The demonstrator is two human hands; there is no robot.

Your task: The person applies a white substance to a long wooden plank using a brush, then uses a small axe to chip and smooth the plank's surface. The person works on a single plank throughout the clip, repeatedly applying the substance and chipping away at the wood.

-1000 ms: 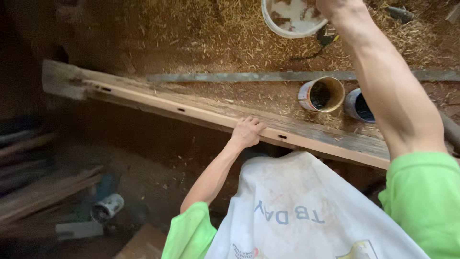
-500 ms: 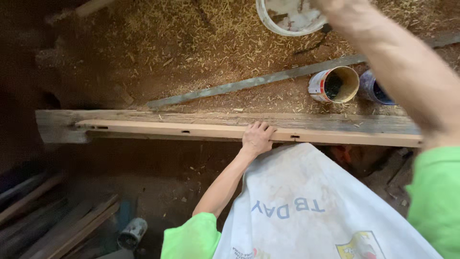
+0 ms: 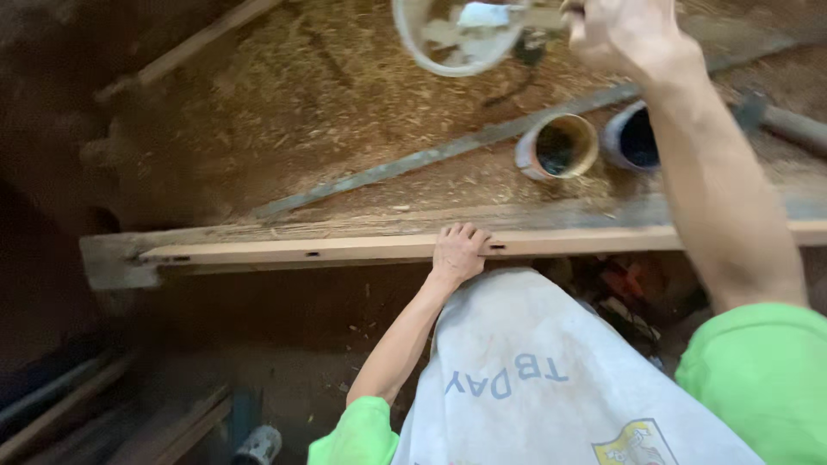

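Note:
A long pale wooden strip (image 3: pixel 345 249) with small slots lies along the front edge of a rough workbench. My left hand (image 3: pixel 458 251) rests on top of it, fingers curled over the strip near its middle. My right hand (image 3: pixel 627 33) is stretched far forward at the top of the view, closed on a stick or brush handle (image 3: pixel 541 17) that reaches into a white bucket (image 3: pixel 457 39) holding pale paste. A white apron (image 3: pixel 551 379) covers my front.
Two open cans, one tan (image 3: pixel 558 146) and one blue-grey (image 3: pixel 636 138), stand behind the strip. A long metal bar (image 3: pixel 413 164) lies diagonally on the sawdust-covered bench top. Wood offcuts (image 3: pixel 103 413) and a small can (image 3: pixel 257 445) lie on the dark floor at lower left.
The view has swung, so the strip now runs level across the frame. My right hand has come into sight at the bucket. My left hand stays on the strip.

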